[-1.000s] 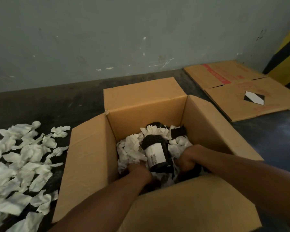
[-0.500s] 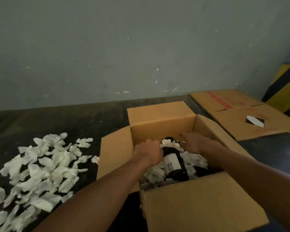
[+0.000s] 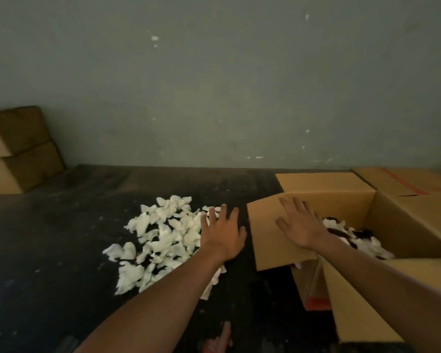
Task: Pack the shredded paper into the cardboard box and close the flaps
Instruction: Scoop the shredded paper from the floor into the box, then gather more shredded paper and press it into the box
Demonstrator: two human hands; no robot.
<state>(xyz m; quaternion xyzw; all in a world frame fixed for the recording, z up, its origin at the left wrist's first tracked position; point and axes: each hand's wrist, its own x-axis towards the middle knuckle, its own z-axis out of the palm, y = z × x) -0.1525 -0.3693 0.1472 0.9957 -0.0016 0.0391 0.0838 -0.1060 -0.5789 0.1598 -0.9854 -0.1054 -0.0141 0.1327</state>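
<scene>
The open cardboard box stands at the right on a dark floor, with white shredded paper and dark items inside. A loose pile of white shredded paper lies on the floor to its left. My left hand hovers open, fingers spread, over the pile's right edge. My right hand is open, palm down, above the box's left flap. Neither hand holds anything.
Two stacked cardboard boxes stand against the wall at the far left. Flattened cardboard with a red stripe lies behind the box at the right. A grey-green wall closes off the back.
Both hands have come out of the box and moved left, the left one reaching over the paper pile. The view has swung left, so the box now sits at the right.
</scene>
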